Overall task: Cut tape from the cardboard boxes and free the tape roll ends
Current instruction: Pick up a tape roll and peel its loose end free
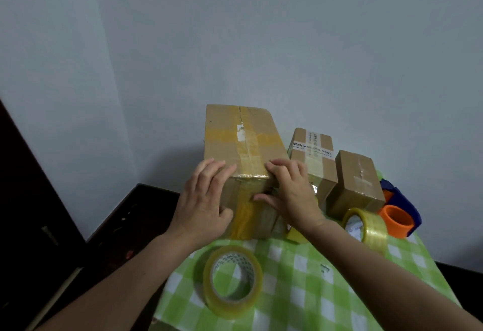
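Observation:
A large cardboard box (243,142), crossed with yellowish tape, stands at the back of the green checked tablecloth (295,278). My left hand (206,200) grips its near left corner, fingers on top and thumb on the front face. My right hand (290,189) grips the near right corner, fingers curled over the top edge and thumb pressed on the front tape. A clear tape roll (232,282) lies in front of the box. A second clear roll (366,227) stands on edge to the right.
Two smaller taped boxes (313,155) (356,181) stand right of the large one. A blue tape dispenser with an orange core (398,217) sits at the far right. A small yellow roll (294,235) peeks under my right wrist. Dark floor lies left of the table.

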